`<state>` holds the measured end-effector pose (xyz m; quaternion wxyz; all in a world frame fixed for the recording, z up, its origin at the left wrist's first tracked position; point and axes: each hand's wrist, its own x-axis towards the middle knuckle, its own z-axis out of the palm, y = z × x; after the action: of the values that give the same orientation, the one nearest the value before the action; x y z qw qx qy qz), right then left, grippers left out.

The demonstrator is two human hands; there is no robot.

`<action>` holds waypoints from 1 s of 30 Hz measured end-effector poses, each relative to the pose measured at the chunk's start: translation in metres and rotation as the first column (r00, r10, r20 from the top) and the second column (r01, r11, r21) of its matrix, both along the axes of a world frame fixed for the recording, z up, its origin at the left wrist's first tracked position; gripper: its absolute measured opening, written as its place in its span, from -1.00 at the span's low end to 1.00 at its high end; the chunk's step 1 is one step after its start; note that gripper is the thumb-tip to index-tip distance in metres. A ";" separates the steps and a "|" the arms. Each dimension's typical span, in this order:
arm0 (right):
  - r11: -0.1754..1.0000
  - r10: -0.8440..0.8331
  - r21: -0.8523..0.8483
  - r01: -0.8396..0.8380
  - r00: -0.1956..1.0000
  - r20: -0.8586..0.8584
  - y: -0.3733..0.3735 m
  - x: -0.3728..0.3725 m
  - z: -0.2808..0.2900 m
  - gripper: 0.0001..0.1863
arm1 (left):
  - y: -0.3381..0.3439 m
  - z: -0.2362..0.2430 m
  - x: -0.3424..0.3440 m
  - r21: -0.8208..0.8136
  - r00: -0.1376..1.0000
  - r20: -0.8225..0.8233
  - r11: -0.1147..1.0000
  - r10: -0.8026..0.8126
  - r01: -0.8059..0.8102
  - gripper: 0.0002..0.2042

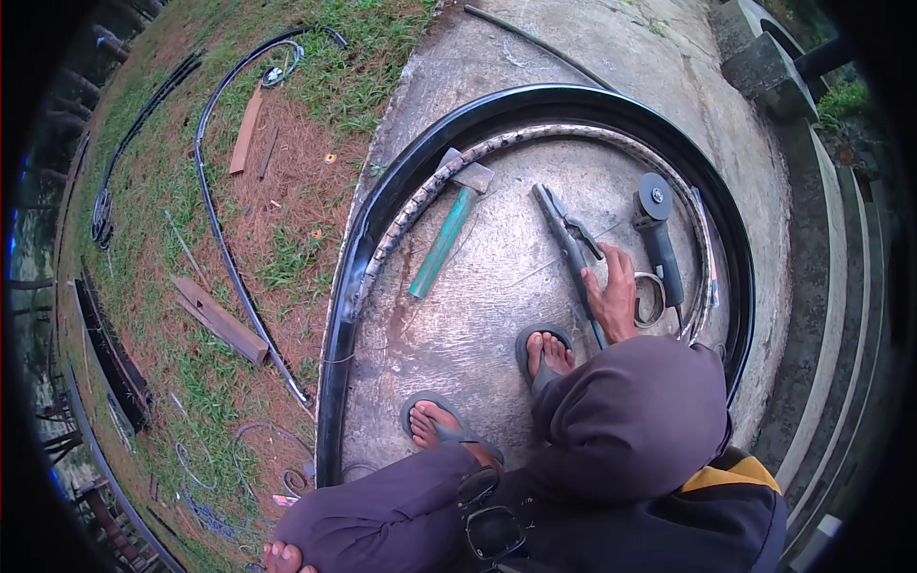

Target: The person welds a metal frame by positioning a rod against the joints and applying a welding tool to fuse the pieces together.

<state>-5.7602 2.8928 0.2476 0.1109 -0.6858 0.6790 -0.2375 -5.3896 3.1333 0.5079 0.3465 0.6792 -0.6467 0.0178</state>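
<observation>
My right hand point(616, 294) reaches down to a dark welding electrode holder point(564, 234) lying on the concrete. Its thumb is over the handle and its fingers are by the lever, with a gap between thumb and fingers; no firm grip shows. To the right of that hand lies an angle grinder point(655, 234), disc end away from me. A roll of tape point(650, 298) is beside its body. Of my left hand point(285, 559), only fingertips show past my left knee at the lower edge, apart and with nothing visible in them. A green-handled hammer point(444, 239) rests farther left, its head against a curved mottled tube.
A large black curved rim point(444, 124) arches around the tools, with the mottled tube point(564, 131) inside it. A rod point(540, 43) lies beyond. On the grass at left are a long bent strip point(215, 205), wooden pieces point(222, 320) and wire. Concrete steps point(826, 286) run along the right.
</observation>
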 end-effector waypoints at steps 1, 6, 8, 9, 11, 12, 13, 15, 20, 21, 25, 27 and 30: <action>0.998 -0.055 0.030 0.053 0.997 0.047 0.001 0.002 -0.010 -0.47 | -0.003 0.002 -0.005 0.011 1.000 0.021 1.000 0.003 -0.004 -0.64; 0.999 0.016 0.043 -0.015 1.000 -0.021 0.006 0.008 -0.016 -0.46 | 0.003 -0.006 -0.004 -0.063 0.998 0.033 0.996 0.058 -0.056 -0.64; 0.998 0.023 0.063 -0.018 0.997 -0.077 0.004 0.011 -0.019 -0.41 | 0.003 -0.003 -0.008 -0.051 0.996 0.037 0.996 0.080 -0.078 -0.64; 0.997 0.028 0.073 -0.020 0.994 -0.106 0.002 0.012 -0.020 -0.38 | 0.004 -0.001 -0.009 -0.037 0.995 0.030 0.995 0.092 -0.091 -0.65; 0.994 0.056 0.096 -0.045 0.991 -0.122 -0.005 0.013 -0.022 -0.35 | 0.008 0.008 -0.010 0.027 0.993 0.040 0.994 0.108 -0.109 -0.66; 0.992 0.045 0.125 -0.028 0.990 -0.134 -0.008 0.014 -0.022 -0.36 | 0.011 0.011 -0.009 0.094 0.993 0.042 0.989 0.108 -0.112 -0.66; 0.988 0.038 0.153 -0.015 0.989 -0.144 -0.013 0.015 -0.022 -0.36 | 0.013 0.012 -0.009 0.092 0.991 0.049 0.987 0.127 -0.131 -0.66; 0.992 0.057 0.123 -0.038 0.986 -0.154 -0.022 0.005 -0.026 -0.41 | 0.013 0.013 -0.010 0.096 0.993 0.052 0.989 0.106 -0.110 -0.67; 0.990 0.044 0.142 -0.022 0.986 -0.160 -0.045 -0.020 -0.034 -0.56 | 0.009 0.012 -0.018 0.065 0.993 0.036 0.991 0.117 -0.119 -0.68; 0.986 0.037 0.165 -0.004 0.979 -0.198 -0.050 -0.028 -0.037 -0.57 | 0.007 0.014 -0.021 0.097 0.992 0.037 0.988 0.117 -0.120 -0.68; 0.989 0.083 0.140 -0.042 0.950 -0.300 -0.069 -0.051 -0.046 -0.54 | -0.001 0.013 -0.023 0.071 0.984 0.021 0.982 0.175 -0.177 -0.68; 0.993 0.108 0.082 -0.083 0.924 -0.368 -0.078 -0.054 -0.047 -0.55 | 0.007 0.013 -0.011 0.151 0.994 0.008 0.983 0.107 -0.107 -0.64; 0.971 0.231 0.127 -0.202 0.932 -0.281 -0.078 -0.024 -0.055 -0.58 | 0.026 0.011 -0.014 0.100 0.956 -0.068 0.956 0.285 -0.277 -0.69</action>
<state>-5.7844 2.8152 0.1929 0.0670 -0.7780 0.6187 -0.0865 -5.4040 3.1593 0.5192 0.3358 0.7793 -0.5291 0.0102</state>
